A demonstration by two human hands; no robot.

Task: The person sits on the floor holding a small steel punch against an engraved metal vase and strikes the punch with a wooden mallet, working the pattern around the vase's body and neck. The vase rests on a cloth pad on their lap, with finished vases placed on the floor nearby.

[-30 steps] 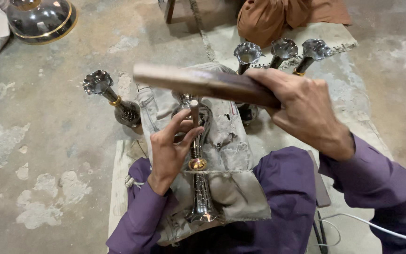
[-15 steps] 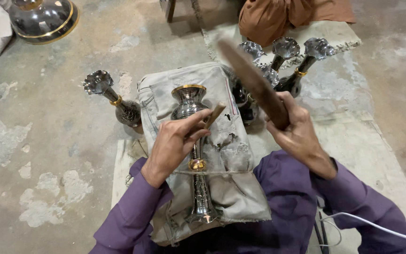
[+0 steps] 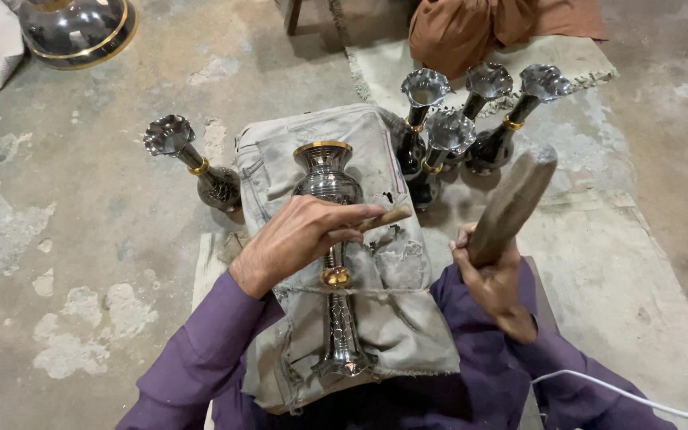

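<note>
A silver vase with gold bands (image 3: 329,179) lies lengthwise on a grey cloth pad (image 3: 376,151) across my lap. My left hand (image 3: 300,235) grips a short chisel-like tool (image 3: 388,216) and rests on the vase's neck. My right hand (image 3: 491,275) holds a wooden mallet (image 3: 513,203), raised to the right and away from the vase. Purple sleeves cover both my arms.
Several finished dark vases with flared tops (image 3: 471,119) stand beyond the pad; one more vase (image 3: 193,163) stands at its left. A large round metal bowl (image 3: 77,28) sits top left. A white cable (image 3: 623,390) runs at bottom right. Brown cloth (image 3: 487,24) lies behind.
The mallet swung from lying across above the vase out to the right and upright. My left hand shifted slightly lower on the vase with the tool.
</note>
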